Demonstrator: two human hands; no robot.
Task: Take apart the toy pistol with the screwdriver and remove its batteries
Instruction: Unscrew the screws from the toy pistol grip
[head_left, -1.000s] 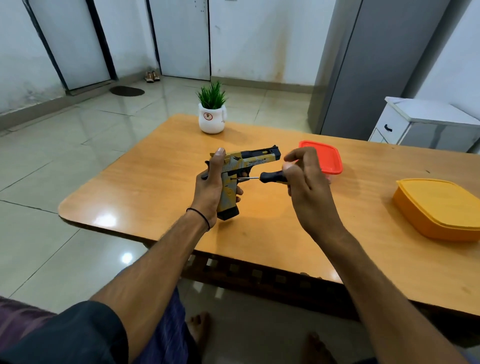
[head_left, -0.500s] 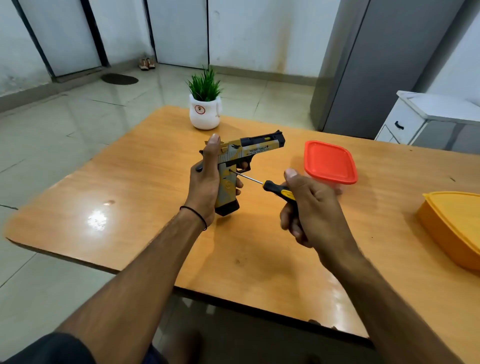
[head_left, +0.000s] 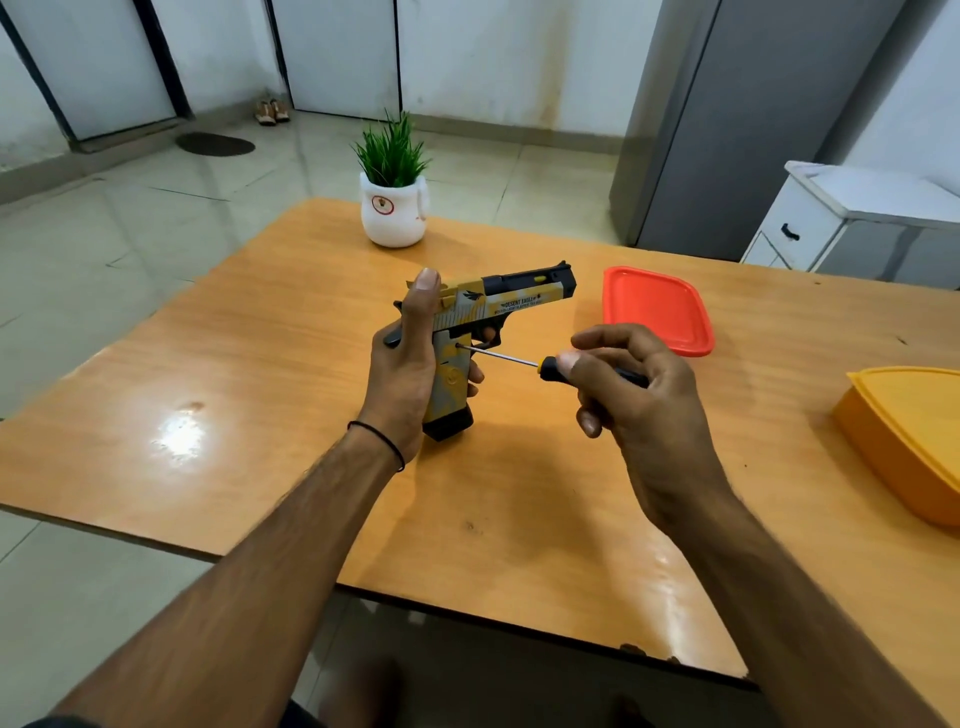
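Glossy orange desk (head_left: 234, 415), tiled floor behind, red box (head_left: 657, 306) off to the right. My left hand (head_left: 402, 379) holds the toy pistol (head_left: 511, 299) upright, butt down over the desk (can't tell if it touches), muzzle toward the red box. Left fingers (head_left: 475, 374) curl round the front of the grip, thumb laid up along the rear of the slide. My right hand (head_left: 644, 400) has its fingers (head_left: 597, 335) curled round the screwdriver (head_left: 548, 362) handle; tip sits at a hole at the top of the grip panel. Judgement: hollow plastic, so light, stiff, crackable; go easy on torque and squeeze. Printed finish looks slick. Best hold is the grip, clear of the screw. Can't make out: screw head (too small), far side and any other screws, battery door, back strap under my palm, most of the screwdriver handle
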